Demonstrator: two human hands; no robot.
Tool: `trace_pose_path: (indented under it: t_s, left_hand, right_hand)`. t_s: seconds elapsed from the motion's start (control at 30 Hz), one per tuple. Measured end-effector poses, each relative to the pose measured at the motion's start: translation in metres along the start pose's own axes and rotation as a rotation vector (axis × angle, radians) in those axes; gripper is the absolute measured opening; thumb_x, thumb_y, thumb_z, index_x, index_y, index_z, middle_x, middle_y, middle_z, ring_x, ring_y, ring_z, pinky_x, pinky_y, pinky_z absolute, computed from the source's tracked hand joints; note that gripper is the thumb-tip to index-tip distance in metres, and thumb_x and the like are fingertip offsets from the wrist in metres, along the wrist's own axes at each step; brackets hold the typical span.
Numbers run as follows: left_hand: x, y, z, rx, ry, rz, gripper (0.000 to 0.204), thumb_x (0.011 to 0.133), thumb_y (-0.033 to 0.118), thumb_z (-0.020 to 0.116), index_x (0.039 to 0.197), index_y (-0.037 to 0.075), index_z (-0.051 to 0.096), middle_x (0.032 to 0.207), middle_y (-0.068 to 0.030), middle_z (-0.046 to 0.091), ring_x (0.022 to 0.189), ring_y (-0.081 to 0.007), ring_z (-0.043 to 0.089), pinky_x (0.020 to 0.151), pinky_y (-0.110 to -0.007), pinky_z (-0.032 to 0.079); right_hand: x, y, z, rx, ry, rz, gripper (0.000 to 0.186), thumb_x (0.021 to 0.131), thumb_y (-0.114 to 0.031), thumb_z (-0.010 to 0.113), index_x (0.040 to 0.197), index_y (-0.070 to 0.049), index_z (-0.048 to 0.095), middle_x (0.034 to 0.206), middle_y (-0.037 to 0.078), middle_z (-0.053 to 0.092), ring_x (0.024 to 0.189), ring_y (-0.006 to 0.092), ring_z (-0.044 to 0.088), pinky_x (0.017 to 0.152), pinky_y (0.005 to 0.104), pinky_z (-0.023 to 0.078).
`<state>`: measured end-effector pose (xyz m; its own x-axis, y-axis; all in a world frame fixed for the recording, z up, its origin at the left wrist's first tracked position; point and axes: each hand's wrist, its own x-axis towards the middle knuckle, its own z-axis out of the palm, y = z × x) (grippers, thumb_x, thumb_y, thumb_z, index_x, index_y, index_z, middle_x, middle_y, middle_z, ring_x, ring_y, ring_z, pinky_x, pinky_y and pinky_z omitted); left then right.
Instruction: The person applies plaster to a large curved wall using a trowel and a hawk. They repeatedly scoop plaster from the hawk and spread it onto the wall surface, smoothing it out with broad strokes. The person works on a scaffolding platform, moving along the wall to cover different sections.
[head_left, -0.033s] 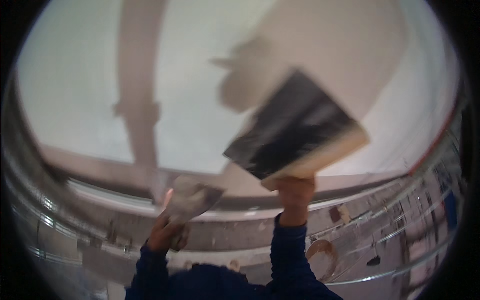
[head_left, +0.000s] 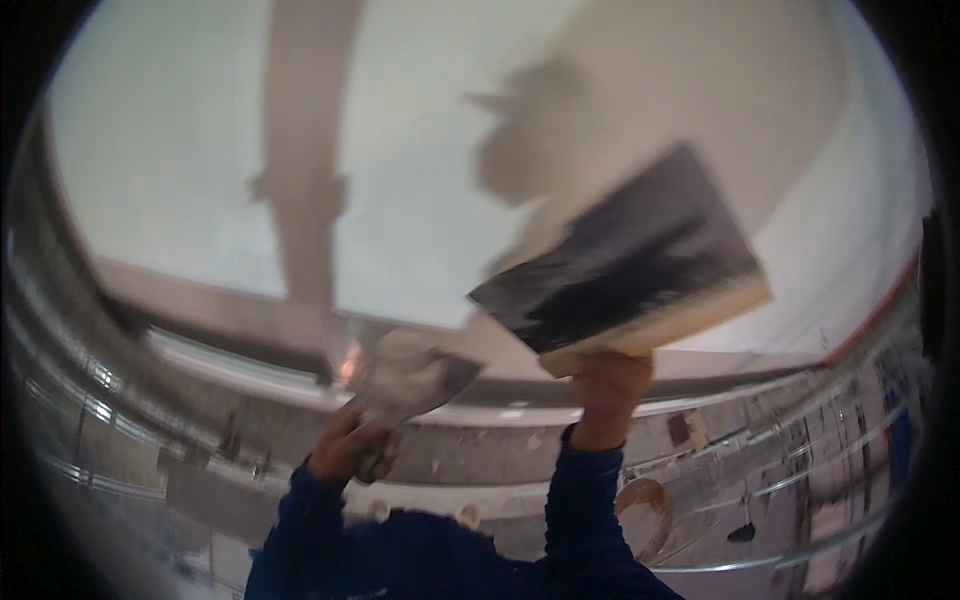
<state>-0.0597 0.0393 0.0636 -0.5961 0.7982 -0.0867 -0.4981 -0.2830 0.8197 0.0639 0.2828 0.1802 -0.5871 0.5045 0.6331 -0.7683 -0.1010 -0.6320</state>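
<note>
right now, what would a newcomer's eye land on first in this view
The eye would likely go first to the broad, dark-faced spatula in the right hand, right of centre. Next comes the smaller blade bearing pale paste in the left hand, lower and further left. In the upper middle, a head-shaped shadow falls on the pale surface.

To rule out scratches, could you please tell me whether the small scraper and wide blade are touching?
Apart: the head view shows a plain gap between the small scraper and the wide blade.
</note>
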Motion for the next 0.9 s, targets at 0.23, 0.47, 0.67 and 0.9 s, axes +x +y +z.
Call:
trace_pose_path:
  t_s: [0.23, 0.47, 0.67, 0.9]
  left_hand:
    - [-0.005, -0.012, 0.028, 0.003, -0.299, 0.044, 0.029, 0.084, 0.021, 0.047, 0.104, 0.001, 0.041, 0.070, -0.0080, 0.051, 0.045, -0.0119, 0.048, 0.040, -0.022, 0.039]
    - [-0.014, -0.025, 0.052, -0.081, -0.271, 0.117, 0.033, 0.086, 0.023, 0.048, 0.109, 0.000, 0.039, 0.069, -0.0069, 0.051, 0.045, -0.0102, 0.048, 0.040, -0.022, 0.040]
    - [0.000, -0.045, 0.042, 0.420, 0.098, 0.459, 0.021, 0.082, 0.013, 0.055, 0.098, 0.000, 0.051, 0.065, -0.0052, 0.052, 0.047, -0.0103, 0.049, 0.044, -0.023, 0.042]
    - [0.018, -0.074, 0.027, 0.881, 0.388, 0.769, 0.046, 0.074, 0.002, 0.058, 0.119, 0.009, 0.047, 0.074, -0.0099, 0.053, 0.057, -0.0186, 0.055, 0.049, -0.029, 0.044]
  right_hand:
    - [-0.054, 0.019, -0.021, 0.279, 0.308, 0.284, 0.041, 0.061, 0.007, 0.057, 0.101, 0.000, 0.054, 0.097, 0.012, 0.058, 0.084, 0.0232, 0.058, 0.069, 0.0321, 0.050]
    - [-0.108, 0.031, -0.090, -0.571, -0.059, 0.661, 0.059, 0.057, 0.008, 0.052, 0.114, -0.001, 0.043, 0.105, 0.012, 0.051, 0.092, 0.0253, 0.054, 0.077, 0.0339, 0.047]
    - [-0.125, -0.005, -0.072, -0.165, 0.365, 0.656, 0.050, 0.059, -0.004, 0.053, 0.107, 0.004, 0.043, 0.100, 0.015, 0.051, 0.089, 0.0244, 0.055, 0.076, 0.0321, 0.047]
    - [-0.132, -0.003, 0.012, -0.264, 0.349, 0.683, 0.053, 0.058, -0.012, 0.054, 0.106, 0.006, 0.042, 0.085, 0.013, 0.052, 0.070, 0.0195, 0.055, 0.061, 0.0274, 0.047]
